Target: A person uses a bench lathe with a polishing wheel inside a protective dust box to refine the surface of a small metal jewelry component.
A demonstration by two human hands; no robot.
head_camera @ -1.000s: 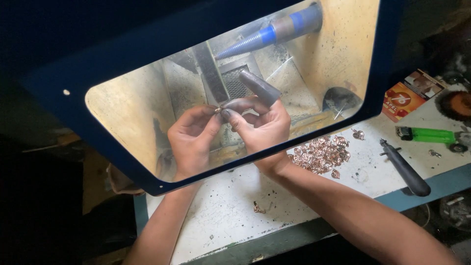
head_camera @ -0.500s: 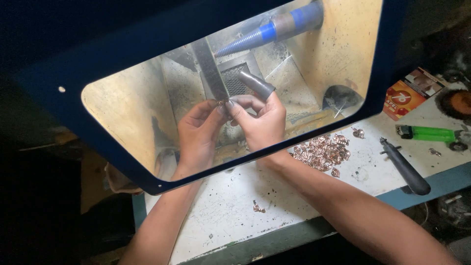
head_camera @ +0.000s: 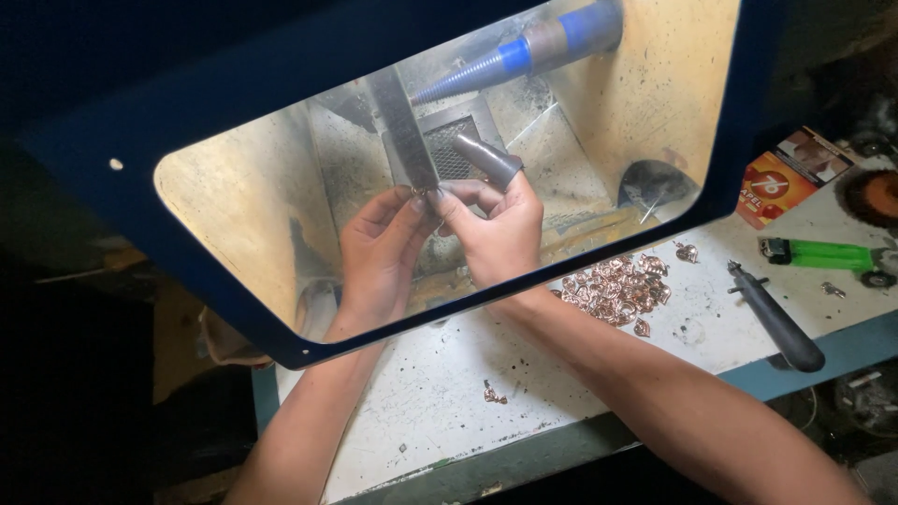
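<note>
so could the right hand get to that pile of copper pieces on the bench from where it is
Probably yes. The right hand is inside the hood, but the copper pieces lie just beside its forearm on the bench with nothing between them.

Blue shield frame hems the hands (copper pieces rightward).

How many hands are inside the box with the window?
2. The left hand and the right hand are both behind the window, fingertips meeting on a tiny metal piece near the dark upright strip. No other hands show.
</note>
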